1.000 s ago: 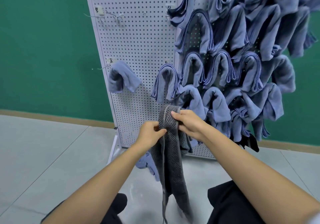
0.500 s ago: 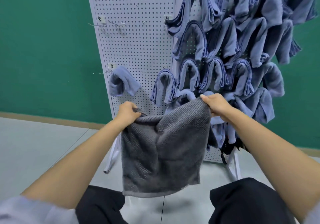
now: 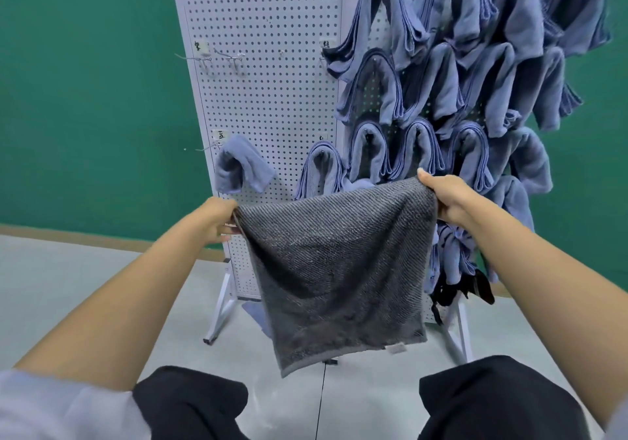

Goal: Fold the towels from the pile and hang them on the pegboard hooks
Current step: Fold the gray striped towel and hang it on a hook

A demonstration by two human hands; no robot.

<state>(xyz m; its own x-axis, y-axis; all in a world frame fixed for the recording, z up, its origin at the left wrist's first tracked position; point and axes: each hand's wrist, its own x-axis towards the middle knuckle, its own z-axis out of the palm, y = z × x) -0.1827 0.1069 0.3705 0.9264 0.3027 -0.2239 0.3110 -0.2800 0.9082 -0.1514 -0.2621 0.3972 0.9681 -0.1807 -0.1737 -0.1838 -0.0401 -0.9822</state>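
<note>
The pegboard (image 3: 272, 99) already carried many blue towels (image 3: 475, 82), and I had my left hand (image 3: 217, 218) and right hand (image 3: 448, 198) pinching the top corners of a grey towel (image 3: 339, 263) not yet folded, with bare hooks (image 3: 231, 60) spare.

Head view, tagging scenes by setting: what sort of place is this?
Probably a staged indoor practice room, not a home: freestanding white pegboard hung with folded blue towels, plain green wall, grey tiled floor.
</note>
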